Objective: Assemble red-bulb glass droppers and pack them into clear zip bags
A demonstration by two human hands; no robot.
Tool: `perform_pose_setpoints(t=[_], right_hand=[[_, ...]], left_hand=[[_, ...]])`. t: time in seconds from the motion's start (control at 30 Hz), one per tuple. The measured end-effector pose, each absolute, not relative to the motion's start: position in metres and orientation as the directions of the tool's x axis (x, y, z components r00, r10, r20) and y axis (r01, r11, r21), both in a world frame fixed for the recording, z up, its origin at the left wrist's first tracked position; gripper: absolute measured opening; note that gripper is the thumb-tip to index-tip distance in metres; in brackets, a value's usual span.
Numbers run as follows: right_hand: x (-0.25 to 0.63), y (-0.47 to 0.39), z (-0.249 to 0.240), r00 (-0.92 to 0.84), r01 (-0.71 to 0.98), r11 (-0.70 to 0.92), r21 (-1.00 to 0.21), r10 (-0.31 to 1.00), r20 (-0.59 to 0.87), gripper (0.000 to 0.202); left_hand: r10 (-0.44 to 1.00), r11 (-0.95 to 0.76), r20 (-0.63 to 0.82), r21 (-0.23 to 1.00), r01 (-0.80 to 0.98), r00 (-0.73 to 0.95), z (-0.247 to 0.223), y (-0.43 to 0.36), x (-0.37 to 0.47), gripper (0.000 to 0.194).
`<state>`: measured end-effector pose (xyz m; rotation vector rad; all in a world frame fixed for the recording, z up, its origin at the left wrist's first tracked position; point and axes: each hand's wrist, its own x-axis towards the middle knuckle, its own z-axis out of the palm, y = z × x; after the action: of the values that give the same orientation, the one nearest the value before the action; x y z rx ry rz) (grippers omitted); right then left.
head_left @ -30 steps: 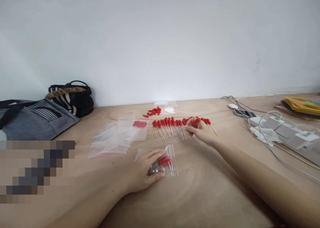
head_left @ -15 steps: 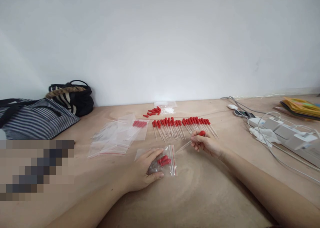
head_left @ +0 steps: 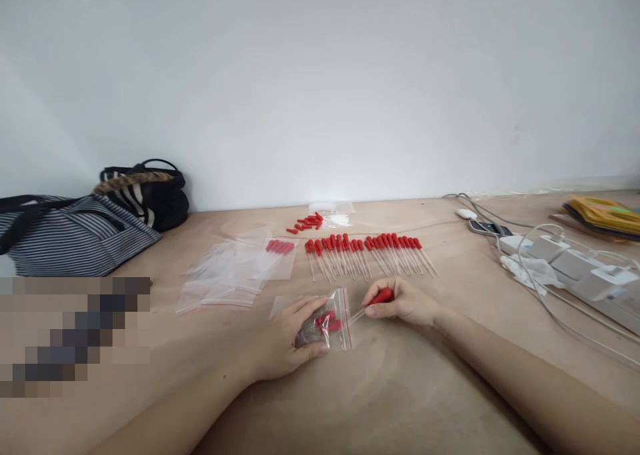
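A clear zip bag [head_left: 338,338] with a red edge lies on the table, red-bulbed droppers inside it. My left hand [head_left: 297,335] rests over its left part, fingers and thumb spread around it. Between the fingertips of my right hand [head_left: 395,302] is a dropper [head_left: 382,296], its red bulb up and its clear tube pointing left to the bag's mouth. Whether the tip is inside the bag is hard to tell. Beyond my hands, several red-topped droppers [head_left: 340,243] lie in a row. Left of them, a bag holding droppers [head_left: 286,262] lies by overlapping clear bags [head_left: 215,282].
Loose red bulbs [head_left: 311,222] and a bag of clear tubes [head_left: 339,216] lie near the wall. At the right are a power strip with chargers [head_left: 575,265], cables, a small device [head_left: 489,228] and yellow packets [head_left: 605,212]. Striped [head_left: 85,235] and black [head_left: 170,198] bags sit left.
My right hand has moved left and slightly down, bringing the dropper's tube up to the bag's open edge. My left hand stays on the bag.
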<state>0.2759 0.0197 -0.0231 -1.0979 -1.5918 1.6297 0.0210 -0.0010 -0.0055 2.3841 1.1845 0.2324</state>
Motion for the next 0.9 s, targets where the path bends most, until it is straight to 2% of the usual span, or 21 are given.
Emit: perform_pose_setpoints(t=[0.23, 0.53, 0.73, 0.9], right_hand=[[0.262, 0.008, -0.022, -0.521, 0.319, 0.22, -0.922, 0.853, 0.023, 0.015], [0.263, 0.014, -0.027, -0.59, 0.301, 0.341, -0.891, 0.8, 0.108, 0.008], [0.259, 0.014, -0.026, -0.654, 0.256, 0.34, -0.905, 0.75, 0.097, 0.016], [0.252, 0.014, -0.023, -0.662, 0.323, 0.506, -0.8, 0.725, 0.192, 0.008]], left_hand=[[0.779, -0.544, -0.027, 0.469, 0.696, 0.627, -0.003, -0.003, 0.022, 0.059], [0.794, -0.518, -0.055, 0.459, 0.722, 0.605, 0.002, -0.005, 0.024, 0.061], [0.799, -0.508, -0.062, 0.461, 0.727, 0.598, 0.0, -0.004, 0.025, 0.063], [0.799, -0.497, -0.056, 0.499, 0.71, 0.599, 0.001, -0.005, 0.024, 0.068]])
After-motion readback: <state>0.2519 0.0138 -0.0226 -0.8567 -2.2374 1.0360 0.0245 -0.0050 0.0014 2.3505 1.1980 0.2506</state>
